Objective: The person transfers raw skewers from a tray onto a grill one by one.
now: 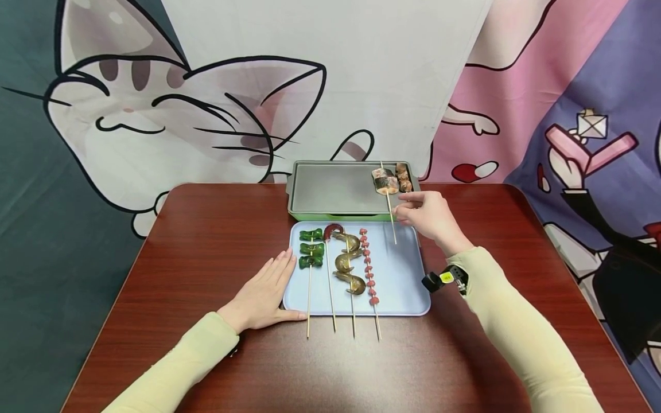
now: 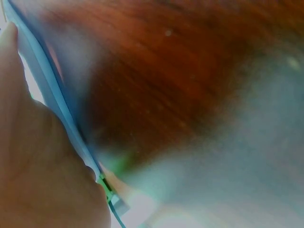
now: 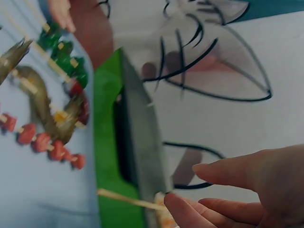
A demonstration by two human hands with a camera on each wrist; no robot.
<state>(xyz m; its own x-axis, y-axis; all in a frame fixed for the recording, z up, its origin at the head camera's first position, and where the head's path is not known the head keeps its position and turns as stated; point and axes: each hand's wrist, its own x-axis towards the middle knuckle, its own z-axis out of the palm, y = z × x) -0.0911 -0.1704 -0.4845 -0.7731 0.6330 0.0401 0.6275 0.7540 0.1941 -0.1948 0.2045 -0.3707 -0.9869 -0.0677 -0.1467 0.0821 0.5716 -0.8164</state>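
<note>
My left hand (image 1: 263, 292) lies flat with straight fingers along the left edge of a light blue tray (image 1: 405, 275), its thumb by the near corner. Just right of a skewer of thick fish-like slices (image 1: 385, 182), my right hand (image 1: 428, 215) is held with thumb and fingers parted. That skewer rests on a grey griddle (image 1: 330, 189), its bare stick (image 3: 126, 198) sticking out toward the tray. Between the thumb and fingertips a gap shows in the right wrist view. Beside it on the griddle's right side is a skewer of brown meat chunks (image 1: 403, 179).
On the tray lie a green pepper skewer (image 1: 311, 249), a skewer with a dark red curled piece (image 1: 330, 231), a shrimp skewer (image 1: 343, 263) and one of small red pieces (image 1: 368, 268). Their sticks overhang the near edge. A cartoon cloth (image 1: 361, 74) hangs behind the brown table (image 1: 217, 229).
</note>
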